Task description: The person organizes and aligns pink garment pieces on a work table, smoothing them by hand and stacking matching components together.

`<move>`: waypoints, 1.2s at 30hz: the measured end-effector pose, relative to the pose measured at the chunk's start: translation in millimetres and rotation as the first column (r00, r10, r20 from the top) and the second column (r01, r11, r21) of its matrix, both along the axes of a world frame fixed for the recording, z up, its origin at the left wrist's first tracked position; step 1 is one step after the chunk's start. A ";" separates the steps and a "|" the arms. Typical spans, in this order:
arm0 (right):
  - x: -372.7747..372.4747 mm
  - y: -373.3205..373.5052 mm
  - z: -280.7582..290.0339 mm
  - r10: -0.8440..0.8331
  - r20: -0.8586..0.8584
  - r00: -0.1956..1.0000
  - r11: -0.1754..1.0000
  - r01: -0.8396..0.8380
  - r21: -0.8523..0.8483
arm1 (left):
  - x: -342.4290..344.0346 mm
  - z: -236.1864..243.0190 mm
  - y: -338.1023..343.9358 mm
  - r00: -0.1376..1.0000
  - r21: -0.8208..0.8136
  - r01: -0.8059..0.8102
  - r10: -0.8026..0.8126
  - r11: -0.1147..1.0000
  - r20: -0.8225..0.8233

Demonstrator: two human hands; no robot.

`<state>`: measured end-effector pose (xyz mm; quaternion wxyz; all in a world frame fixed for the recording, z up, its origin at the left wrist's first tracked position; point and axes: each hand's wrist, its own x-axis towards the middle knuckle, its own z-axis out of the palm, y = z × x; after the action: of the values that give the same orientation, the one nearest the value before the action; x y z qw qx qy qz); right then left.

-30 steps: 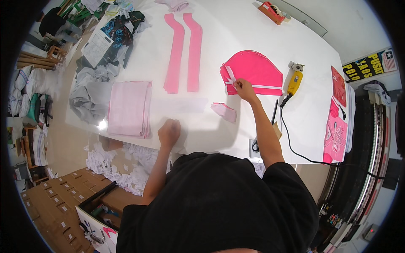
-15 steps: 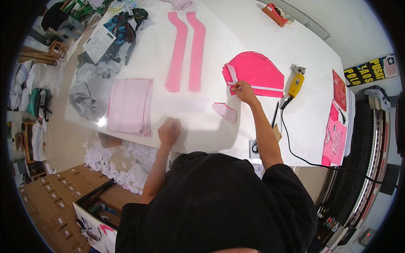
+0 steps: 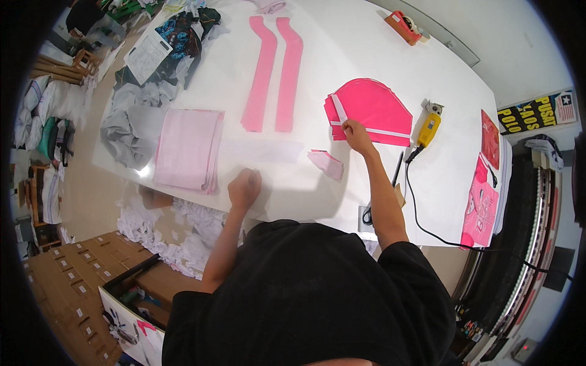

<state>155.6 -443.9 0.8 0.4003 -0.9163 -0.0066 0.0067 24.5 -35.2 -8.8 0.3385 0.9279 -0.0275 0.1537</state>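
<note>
A: Starting close in, how do our hands stand?
B: Well apart. Our left hand (image 3: 245, 189) is curled into a loose fist over the near side of the counter (image 3: 342, 49), nothing showing in it.
A: And our right hand (image 3: 357, 135)?
B: Farther out, its fingertips gathered at the lower end of a narrow white strip (image 3: 338, 107). We can't tell whether they pinch it or only press.
A: So which step are we on?
B: We'd judge it to be handling that strip on the pink fabric panel (image 3: 372, 107). A next move would call for light fingers, so we don't drag the panel askew.
A: Where does the panel lie?
B: Under our right fingertips at its lower left corner, the rest spreading ahead and rightward; the yellow electric cutter (image 3: 430, 127) is just beyond its right edge. Farthest, two long pink strips (image 3: 261, 73) lie ahead of our left hand.
</note>
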 end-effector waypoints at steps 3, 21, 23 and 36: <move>0.1 -5.8 -15.1 0.017 0.043 0.999 0.998 -0.014 -0.062 | 1.6 1.4 -2.0 1.000 -0.006 0.011 -0.011 1.000 -0.013; -0.5 7.4 7.2 -0.081 -0.055 0.995 0.994 0.085 0.072 | -0.1 -1.4 2.9 0.999 0.021 -0.013 0.014 1.000 -0.044; -0.2 3.3 4.2 -0.043 -0.056 0.998 0.998 0.046 0.050 | 0.2 -0.6 2.0 0.999 0.017 -0.012 0.012 1.000 -0.042; -0.5 1.6 -0.3 0.051 -0.033 0.998 0.998 -0.052 -0.035 | 1.8 -5.3 3.5 0.999 0.076 0.011 -0.013 0.997 0.034</move>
<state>155.2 -442.3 0.4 0.3835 -0.9227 -0.0237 0.0317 26.3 -31.6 -14.1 0.3034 0.9371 -0.0447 0.1666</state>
